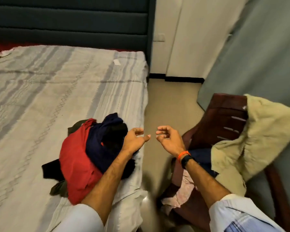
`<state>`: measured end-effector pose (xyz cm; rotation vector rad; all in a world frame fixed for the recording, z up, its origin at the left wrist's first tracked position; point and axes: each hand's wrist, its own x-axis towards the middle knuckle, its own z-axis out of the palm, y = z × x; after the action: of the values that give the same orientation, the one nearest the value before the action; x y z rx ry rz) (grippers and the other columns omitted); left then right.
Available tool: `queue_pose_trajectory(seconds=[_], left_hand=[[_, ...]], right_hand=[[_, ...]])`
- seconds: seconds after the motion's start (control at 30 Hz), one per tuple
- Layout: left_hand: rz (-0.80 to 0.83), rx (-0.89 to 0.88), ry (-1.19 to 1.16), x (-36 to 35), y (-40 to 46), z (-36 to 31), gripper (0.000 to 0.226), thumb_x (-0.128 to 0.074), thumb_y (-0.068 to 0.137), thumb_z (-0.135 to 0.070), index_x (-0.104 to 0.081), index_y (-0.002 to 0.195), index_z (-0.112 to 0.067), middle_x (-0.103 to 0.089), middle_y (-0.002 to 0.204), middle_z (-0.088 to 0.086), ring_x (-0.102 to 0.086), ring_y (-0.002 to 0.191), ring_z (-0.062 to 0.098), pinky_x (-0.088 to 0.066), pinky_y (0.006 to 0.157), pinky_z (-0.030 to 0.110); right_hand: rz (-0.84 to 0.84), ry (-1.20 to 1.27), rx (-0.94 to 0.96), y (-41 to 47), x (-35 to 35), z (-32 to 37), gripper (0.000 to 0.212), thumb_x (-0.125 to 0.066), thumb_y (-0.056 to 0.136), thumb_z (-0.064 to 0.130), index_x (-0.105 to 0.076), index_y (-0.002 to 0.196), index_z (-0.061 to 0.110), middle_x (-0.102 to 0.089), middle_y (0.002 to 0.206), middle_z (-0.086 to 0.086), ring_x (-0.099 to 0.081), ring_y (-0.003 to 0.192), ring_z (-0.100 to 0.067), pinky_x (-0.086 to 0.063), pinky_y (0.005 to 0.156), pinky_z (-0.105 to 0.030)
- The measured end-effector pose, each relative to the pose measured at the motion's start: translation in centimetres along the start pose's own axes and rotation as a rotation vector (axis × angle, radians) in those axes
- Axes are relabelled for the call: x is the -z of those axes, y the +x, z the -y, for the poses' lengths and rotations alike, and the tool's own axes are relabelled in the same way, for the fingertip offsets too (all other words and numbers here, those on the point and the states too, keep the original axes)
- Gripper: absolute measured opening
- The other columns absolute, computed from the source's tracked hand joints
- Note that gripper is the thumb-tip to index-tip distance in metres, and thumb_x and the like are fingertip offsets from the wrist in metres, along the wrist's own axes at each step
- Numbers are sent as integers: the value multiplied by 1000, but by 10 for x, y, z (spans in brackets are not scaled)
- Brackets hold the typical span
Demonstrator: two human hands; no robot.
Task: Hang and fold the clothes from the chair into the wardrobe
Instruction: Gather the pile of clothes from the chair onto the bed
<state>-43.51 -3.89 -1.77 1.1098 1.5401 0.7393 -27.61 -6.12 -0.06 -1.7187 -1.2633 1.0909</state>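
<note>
Both hands hover empty between bed and chair, the left hand [134,139] and right hand [168,139] with fingers loosely curled. A heap of clothes [90,156] lies on the bed [40,91]; an olive garment [258,139] drapes the chair [224,118]. Sorting seems underway; next, probably, picking one piece to fold.

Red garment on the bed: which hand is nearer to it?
Left. The left hand hovers over the clothes pile beside the red garment; the right hand is farther off, above the floor gap toward the chair.

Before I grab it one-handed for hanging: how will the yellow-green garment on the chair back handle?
The yellow-green garment is probably floppy: it sags in folds over the chair back. Likely light, and it may slide off when tugged.
</note>
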Motion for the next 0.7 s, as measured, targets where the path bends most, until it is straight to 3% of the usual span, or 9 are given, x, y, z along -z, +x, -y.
queue_pose_trajectory(seconds=[0.2, 0.4, 0.53, 0.63, 0.7], left_hand=[[208, -9, 76, -124, 4, -29, 44, -79, 81, -19, -61, 119, -5, -65, 117, 7, -62, 110, 19, -50, 99, 32], [337, 30, 156, -256, 3, -41, 38, -74, 84, -6, -59, 118, 2, -64, 107, 11, -60, 91, 15, -49, 69, 13], [367, 99, 269, -329, 5, -25, 28, -78, 82, -11, -61, 104, -9, -67, 101, 8, -65, 93, 21, -51, 82, 31], [397, 172, 317, -363, 9, -3, 26, -75, 84, -9, -59, 104, -4, -62, 89, 6, -60, 88, 20, -50, 85, 32], [408, 228, 333, -380, 15, 16, 20, -76, 83, -9, -58, 93, -9, -60, 81, 3, -58, 87, 22, -49, 83, 36]], right_hand=[[-203, 32, -92, -11, 113, -56, 24, -68, 84, 0, -64, 104, 13, -69, 84, 4, -56, 61, 1, -48, 67, -8], [-322, 57, -212, -10, 218, -140, 24, -68, 84, 2, -63, 100, 18, -68, 81, 7, -58, 63, -3, -51, 70, -19], [-288, 45, -343, -10, 270, -199, 20, -67, 84, 4, -65, 99, 16, -66, 77, 6, -54, 60, -5, -49, 68, -21], [-272, -2, -418, -12, 293, -231, 16, -63, 83, 4, -64, 91, 17, -61, 73, 10, -55, 63, -7, -42, 63, -10], [-253, -74, -463, -9, 303, -256, 14, -63, 84, 7, -66, 95, 15, -64, 83, 10, -61, 76, -10, -40, 63, -4]])
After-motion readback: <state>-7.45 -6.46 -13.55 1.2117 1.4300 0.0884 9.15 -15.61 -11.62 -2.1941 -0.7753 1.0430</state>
